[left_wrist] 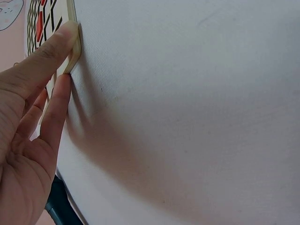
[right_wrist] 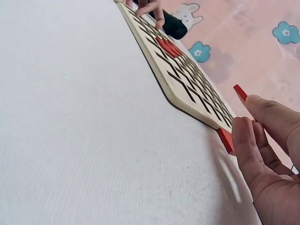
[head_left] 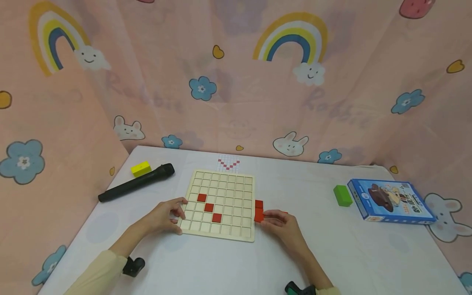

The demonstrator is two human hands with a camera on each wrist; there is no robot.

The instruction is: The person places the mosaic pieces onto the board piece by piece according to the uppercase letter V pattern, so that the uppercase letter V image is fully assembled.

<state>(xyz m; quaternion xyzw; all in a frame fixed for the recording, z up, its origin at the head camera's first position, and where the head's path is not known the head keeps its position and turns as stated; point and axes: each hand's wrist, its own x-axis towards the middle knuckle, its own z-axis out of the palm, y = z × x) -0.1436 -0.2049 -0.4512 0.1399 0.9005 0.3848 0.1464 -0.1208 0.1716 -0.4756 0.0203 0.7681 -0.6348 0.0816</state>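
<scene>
Board [head_left: 239, 197]: is lying on the table [head_left: 217, 268], pale, gridded; three red tiles [head_left: 209, 207] are filling cells diagonally.
Left hand [head_left: 162, 217]: is gripping the board's left edge.
Right hand [head_left: 283, 228]: is pinching another red tile [right_wrist: 240, 93] beside the board.
Blue box [head_left: 391, 200]: is hiding its contents.

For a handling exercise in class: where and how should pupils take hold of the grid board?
Probably the left edge of the grid board, approached from the left, thumb on top and fingers against the side. It is a thin slab, so the edge suits a pinch; the left hand is on that edge, while a red tile and the right hand crowd the opposite one.
</scene>
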